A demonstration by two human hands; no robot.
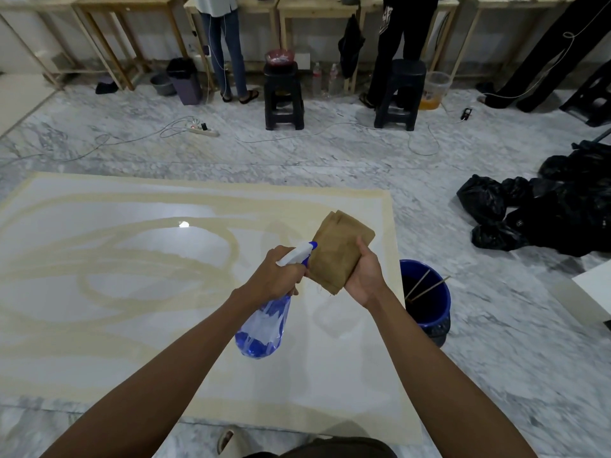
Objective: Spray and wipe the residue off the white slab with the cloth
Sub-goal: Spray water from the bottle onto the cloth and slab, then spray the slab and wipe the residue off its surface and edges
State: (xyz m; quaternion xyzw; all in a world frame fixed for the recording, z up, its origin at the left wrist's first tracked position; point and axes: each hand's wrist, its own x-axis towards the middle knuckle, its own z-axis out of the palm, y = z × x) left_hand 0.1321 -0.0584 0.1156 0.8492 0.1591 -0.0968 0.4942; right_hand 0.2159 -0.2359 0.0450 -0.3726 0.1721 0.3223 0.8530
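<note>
Above the white slab (139, 325) on the floor, the left hand (276, 276) grips a clear blue spray bottle (264, 325), nozzle aimed at the folded tan cloth (337, 252) held in the right hand's (363, 276) fingers — apparently wetting it. Next comes wiping the beige residue streaks (148, 259).

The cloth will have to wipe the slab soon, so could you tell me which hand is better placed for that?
Probably the right hand: it already holds the folded cloth above the slab, while the left hand has its grip on the spray bottle.

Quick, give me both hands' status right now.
Left hand: closed around the neck of the spray bottle, nozzle aimed at the cloth.
Right hand: gripping the folded brown cloth above the white slab.
</note>
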